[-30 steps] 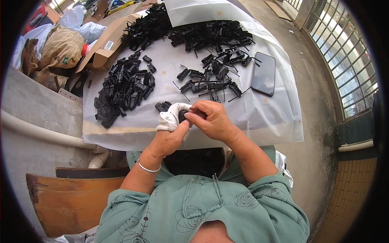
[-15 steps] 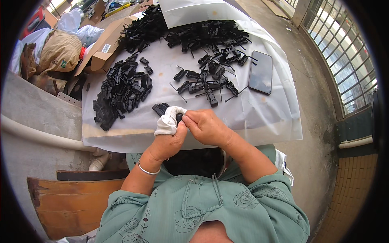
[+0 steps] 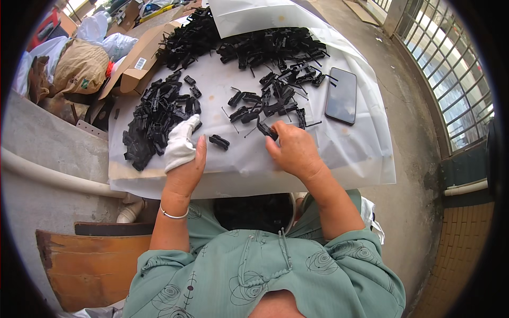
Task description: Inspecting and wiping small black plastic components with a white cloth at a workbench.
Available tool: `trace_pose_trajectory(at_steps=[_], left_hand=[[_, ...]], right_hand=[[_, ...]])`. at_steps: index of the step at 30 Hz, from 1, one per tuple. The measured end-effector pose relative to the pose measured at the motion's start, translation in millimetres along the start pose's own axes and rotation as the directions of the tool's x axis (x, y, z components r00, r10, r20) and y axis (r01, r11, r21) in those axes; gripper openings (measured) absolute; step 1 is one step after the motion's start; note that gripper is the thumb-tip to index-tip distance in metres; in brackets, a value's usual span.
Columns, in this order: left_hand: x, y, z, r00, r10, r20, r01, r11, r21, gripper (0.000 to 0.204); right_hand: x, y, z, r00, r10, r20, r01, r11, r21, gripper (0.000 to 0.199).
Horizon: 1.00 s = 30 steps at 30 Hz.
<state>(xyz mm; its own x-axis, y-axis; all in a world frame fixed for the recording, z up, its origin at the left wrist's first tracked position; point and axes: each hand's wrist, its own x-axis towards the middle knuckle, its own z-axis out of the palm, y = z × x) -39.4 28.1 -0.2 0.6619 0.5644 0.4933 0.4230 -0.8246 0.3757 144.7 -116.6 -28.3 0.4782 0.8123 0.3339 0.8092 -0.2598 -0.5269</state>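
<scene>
My left hand lies flat on the white sheet, its fingers wrapped in a white cloth, touching the edge of a pile of black plastic clips. A single black clip lies just right of its thumb. My right hand reaches forward and pinches a black clip at the near edge of a scattered group of clips and thin pins. A larger heap of black clips runs along the far side of the sheet.
A dark phone lies on the sheet at the right. Cardboard boxes and filled bags crowd the far left. A white pipe and a rusty board are at the lower left; a barred window is at the right.
My hands were together at the sheet's near edge, working one clip. They have parted: the left dropped flat by the left pile, the right reached forward to the scattered clips.
</scene>
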Motion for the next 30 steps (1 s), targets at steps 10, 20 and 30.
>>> trace_pose_trajectory(at_steps=[10,20,30], left_hand=[[-10,38,20,0.637,-0.09,0.766,0.724,-0.269,-0.635,0.021],[-19,46,28,0.822,-0.127,0.555,0.562,0.331,-0.758,0.024],[-20,50,28,0.905,-0.158,0.395,0.425,0.378,-0.823,0.026]], right_hand=[[-1,-8,3,0.881,-0.452,-0.137,0.47,0.807,0.357,0.032],[-10,-29,4,0.971,-0.168,-0.169,0.235,0.792,0.564,0.018],[-3,-23,-4,0.973,-0.213,0.09,0.103,0.746,0.658,0.02]])
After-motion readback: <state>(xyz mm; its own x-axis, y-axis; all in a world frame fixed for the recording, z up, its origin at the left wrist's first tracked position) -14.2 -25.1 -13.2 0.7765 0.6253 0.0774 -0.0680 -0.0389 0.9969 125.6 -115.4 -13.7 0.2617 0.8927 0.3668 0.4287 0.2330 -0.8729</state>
